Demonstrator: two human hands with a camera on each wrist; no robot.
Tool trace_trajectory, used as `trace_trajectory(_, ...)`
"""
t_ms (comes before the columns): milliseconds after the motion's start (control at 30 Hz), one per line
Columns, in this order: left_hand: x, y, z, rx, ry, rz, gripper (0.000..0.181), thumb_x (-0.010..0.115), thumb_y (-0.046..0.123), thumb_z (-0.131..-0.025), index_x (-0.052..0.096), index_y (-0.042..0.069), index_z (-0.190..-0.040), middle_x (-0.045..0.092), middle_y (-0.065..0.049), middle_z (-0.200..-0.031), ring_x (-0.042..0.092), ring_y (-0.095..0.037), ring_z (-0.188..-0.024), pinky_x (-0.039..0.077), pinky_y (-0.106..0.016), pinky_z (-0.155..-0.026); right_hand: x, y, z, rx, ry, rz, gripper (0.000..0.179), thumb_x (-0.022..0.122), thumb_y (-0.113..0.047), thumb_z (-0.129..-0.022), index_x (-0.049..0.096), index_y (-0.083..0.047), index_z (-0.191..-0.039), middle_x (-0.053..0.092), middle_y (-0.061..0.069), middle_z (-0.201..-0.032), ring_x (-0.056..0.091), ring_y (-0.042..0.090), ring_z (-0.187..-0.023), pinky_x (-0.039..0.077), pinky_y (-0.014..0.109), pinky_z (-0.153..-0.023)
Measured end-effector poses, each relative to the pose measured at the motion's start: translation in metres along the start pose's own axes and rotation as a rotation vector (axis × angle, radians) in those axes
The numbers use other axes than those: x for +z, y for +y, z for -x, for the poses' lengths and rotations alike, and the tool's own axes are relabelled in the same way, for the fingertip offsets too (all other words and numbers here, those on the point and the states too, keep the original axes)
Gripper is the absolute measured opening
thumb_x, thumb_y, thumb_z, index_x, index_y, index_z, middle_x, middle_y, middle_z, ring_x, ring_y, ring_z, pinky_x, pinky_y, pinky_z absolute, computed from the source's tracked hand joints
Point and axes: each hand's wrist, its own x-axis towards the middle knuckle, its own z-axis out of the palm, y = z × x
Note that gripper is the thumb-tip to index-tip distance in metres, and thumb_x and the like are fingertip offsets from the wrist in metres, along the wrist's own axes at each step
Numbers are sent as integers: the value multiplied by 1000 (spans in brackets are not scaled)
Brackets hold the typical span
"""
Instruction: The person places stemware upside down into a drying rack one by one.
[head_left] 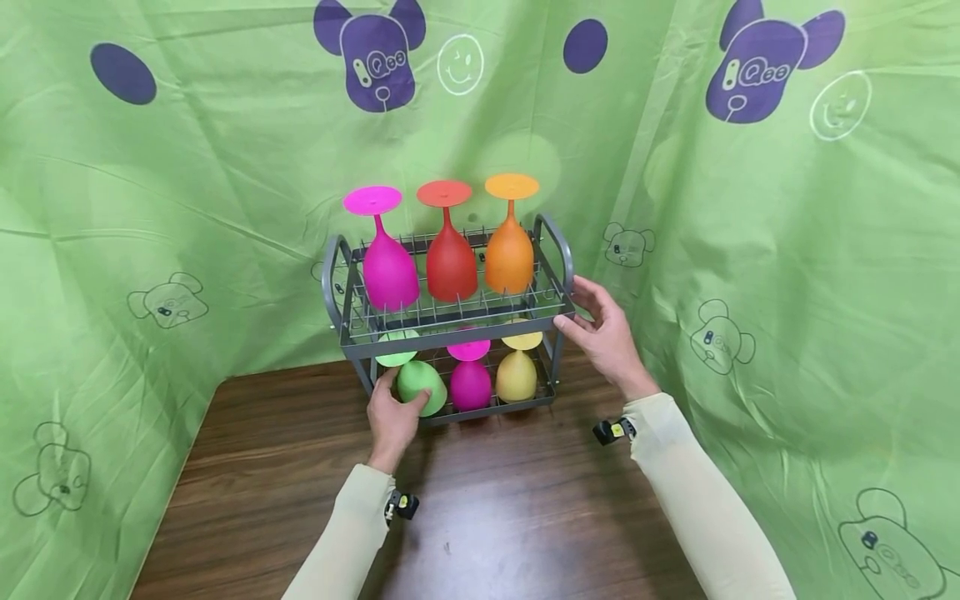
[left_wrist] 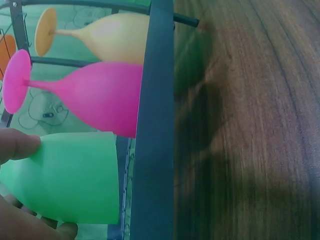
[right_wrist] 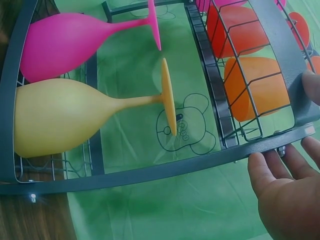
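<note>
A light green plastic goblet (head_left: 420, 385) leans upside down on the lower tier of a dark grey two-tier rack (head_left: 459, 335). My left hand (head_left: 393, 423) grips its bowl between thumb and fingers; in the left wrist view the bowl's rim (left_wrist: 117, 180) faces the rack's front bar. At the rack's right side my right hand (head_left: 609, 337) holds the upper tier's corner, thumb in front and fingers along the outside. Beside the green goblet stand a magenta goblet (head_left: 471, 387) and a pale yellow goblet (head_left: 516, 379), both inverted.
On the upper tier, a magenta goblet (head_left: 390, 271), a red goblet (head_left: 452, 267) and an orange goblet (head_left: 510, 260) stand inverted among wire dividers. The rack sits on a brown wooden table (head_left: 495, 500). Green printed curtains (head_left: 247, 167) enclose the back and sides.
</note>
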Motion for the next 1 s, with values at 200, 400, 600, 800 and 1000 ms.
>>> trace_trajectory(200, 3, -8, -6, -53, -5, 34, 72, 89, 19, -82, 60, 10, -147, 64, -20, -142, 59, -39, -131, 51, -55, -111, 1, 2, 0, 6, -1, 6, 73, 78, -10, -96, 43, -14, -160, 49, 13, -161, 47, 32, -148, 37, 57, -126)
trace_trajectory(400, 8, -23, -8, -130, -11, 82, 75, 90, 18, -83, 59, 17, -151, 64, -17, -145, 61, -36, -131, 53, -52, -109, 2, 4, 1, 9, 2, 2, 72, 78, -10, -96, 44, -13, -160, 49, 13, -161, 46, 32, -148, 37, 57, -126)
trace_trajectory(600, 13, -31, -9, -155, -1, 101, 75, 92, 21, -81, 62, 22, -150, 65, -17, -145, 59, -37, -134, 52, -52, -113, 2, 4, 2, -2, 14, -6, 71, 77, -8, -96, 44, -12, -159, 50, 13, -160, 48, 32, -147, 40, 53, -125)
trace_trajectory(800, 15, -31, -9, -169, 20, 115, 75, 92, 20, -80, 62, 25, -149, 65, -15, -145, 60, -38, -134, 52, -53, -112, 3, 4, 2, -7, 14, 2, 70, 77, -9, -97, 45, -11, -159, 50, 13, -160, 48, 31, -147, 40, 53, -125)
trace_trajectory(1000, 17, -29, -9, -120, 23, 56, 74, 92, 21, -81, 62, 22, -149, 65, -16, -146, 62, -39, -131, 52, -55, -109, 3, 2, 2, -12, 18, -9, 68, 77, -9, -97, 46, -11, -158, 51, 13, -159, 49, 31, -147, 40, 55, -125)
